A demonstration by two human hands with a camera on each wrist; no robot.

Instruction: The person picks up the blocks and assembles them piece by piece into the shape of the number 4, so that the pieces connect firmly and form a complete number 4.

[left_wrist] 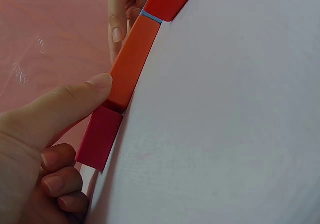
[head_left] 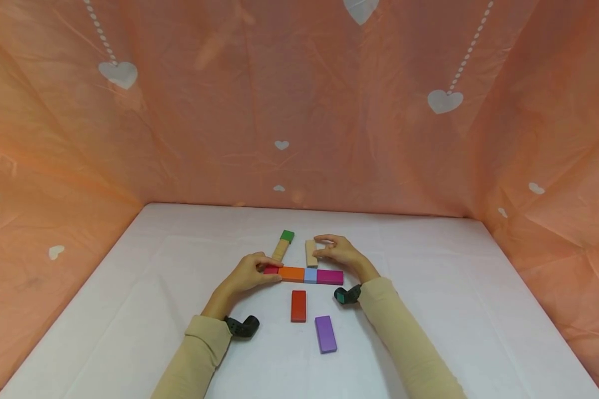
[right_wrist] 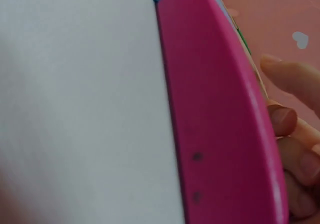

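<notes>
My left hand (head_left: 249,272) pinches the left end of an orange block (head_left: 292,274) between thumb and forefinger. A crimson block (left_wrist: 100,139) abuts that end, partly within the hand. Rightward in the same row are a small light-blue block (head_left: 310,276) and a magenta block (head_left: 331,277). My right hand (head_left: 343,252) has thumb and forefinger spread at the right side of a plain wooden block (head_left: 311,253), which stands out behind the row. Its other fingers curl loosely in the right wrist view, partly hidden behind the magenta block.
A second plain wooden block (head_left: 280,250) slants away behind the row's left part, a green block (head_left: 287,236) at its far end. Nearer me lie a red block (head_left: 298,306) and a purple block (head_left: 325,334). Orange cloth (head_left: 299,111) hangs around the white tabletop (head_left: 404,260).
</notes>
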